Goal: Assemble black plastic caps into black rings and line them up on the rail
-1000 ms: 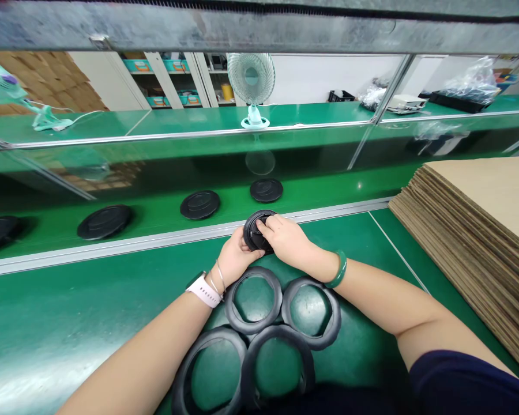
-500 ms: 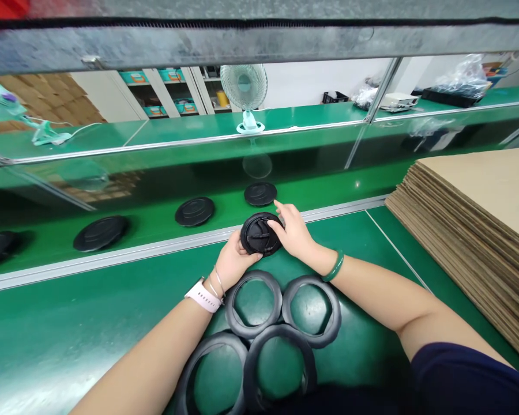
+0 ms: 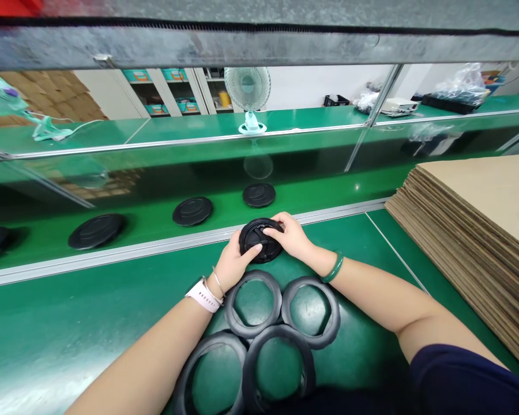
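Observation:
A round black plastic disc-shaped part (image 3: 259, 235) with a raised rim and a ribbed inner face is between my two hands, above the green table. My left hand (image 3: 236, 259) grips its left edge, with the thumb lying over the face. On the upper right side my right hand (image 3: 292, 235) closes on the rim, its thumb pressed on the inner face and fingers behind. Just below the hands lie several dark grey rings, among them a left upper ring (image 3: 253, 304), a right upper ring (image 3: 311, 311) and a lower ring (image 3: 279, 369).
Several black discs, such as the nearest one (image 3: 259, 195), rest on the green belt (image 3: 328, 199) behind a metal rail (image 3: 155, 252). Stacked cardboard sheets (image 3: 467, 225) stand at the right. A fan (image 3: 248, 92) sits on the shelf beyond.
My right fingers have come down onto the rim of the black part. My left thumb has moved up onto its face. The discs on the belt have shifted slightly left.

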`<state>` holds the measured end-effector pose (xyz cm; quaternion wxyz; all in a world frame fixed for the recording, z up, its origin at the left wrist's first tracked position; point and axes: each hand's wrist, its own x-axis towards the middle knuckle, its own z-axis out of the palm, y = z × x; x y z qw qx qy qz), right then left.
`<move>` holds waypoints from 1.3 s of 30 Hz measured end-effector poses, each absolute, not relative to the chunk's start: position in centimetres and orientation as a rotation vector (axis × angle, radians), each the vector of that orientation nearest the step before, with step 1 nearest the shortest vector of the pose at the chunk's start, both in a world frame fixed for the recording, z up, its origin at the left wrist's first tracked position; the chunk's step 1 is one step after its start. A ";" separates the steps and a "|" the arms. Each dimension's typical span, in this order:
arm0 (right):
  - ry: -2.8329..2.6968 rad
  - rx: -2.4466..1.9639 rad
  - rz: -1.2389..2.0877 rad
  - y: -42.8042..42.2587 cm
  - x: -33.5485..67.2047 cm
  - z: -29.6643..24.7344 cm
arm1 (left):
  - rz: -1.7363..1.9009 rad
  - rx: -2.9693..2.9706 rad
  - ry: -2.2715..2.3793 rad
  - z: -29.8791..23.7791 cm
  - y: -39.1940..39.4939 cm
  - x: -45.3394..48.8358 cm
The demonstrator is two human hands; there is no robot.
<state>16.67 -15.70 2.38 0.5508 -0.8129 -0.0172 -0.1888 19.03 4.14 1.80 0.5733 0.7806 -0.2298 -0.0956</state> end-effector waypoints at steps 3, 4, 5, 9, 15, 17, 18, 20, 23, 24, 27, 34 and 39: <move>0.023 -1.901 -0.417 -15.5 16.8 2.3 | -0.209 1.881 -0.540 2.0 4.1 19.0; 0.058 -1.881 -0.390 -15.4 16.9 2.3 | -0.214 1.887 -0.536 2.1 4.0 19.0; 0.095 -1.857 -0.360 -15.3 16.9 2.2 | -0.220 1.889 -0.531 2.2 4.0 19.0; 0.148 -1.783 -0.272 -15.2 17.1 1.8 | -0.220 1.901 -0.511 2.2 3.9 19.1; -0.030 -1.730 -0.254 -15.5 17.1 1.5 | -0.218 1.934 -0.490 2.3 4.0 19.1; -0.040 -1.743 -0.271 -15.6 17.1 1.4 | -0.220 1.937 -0.489 2.3 4.0 19.1; -0.032 -1.758 -0.276 -15.6 17.2 1.3 | -0.219 1.938 -0.489 2.4 4.0 19.0; 0.004 -1.805 -0.274 -15.6 17.3 1.3 | -0.216 1.940 -0.493 2.4 3.9 19.0; 0.070 -1.873 -0.265 -15.5 17.4 1.3 | -0.206 1.947 -0.503 2.5 3.8 18.8; 0.089 -1.886 -0.266 -15.5 17.4 1.4 | -0.204 1.952 -0.505 2.6 3.8 18.8; 0.125 -1.898 -0.271 -15.5 17.4 1.6 | -0.204 1.975 -0.506 2.7 3.8 18.7; -0.167 -1.767 -0.113 -16.4 17.0 2.4 | -0.181 2.012 -0.466 2.8 3.8 18.7; -0.167 -1.833 -0.072 -16.5 16.7 2.7 | -0.174 1.978 -0.459 2.7 3.7 18.7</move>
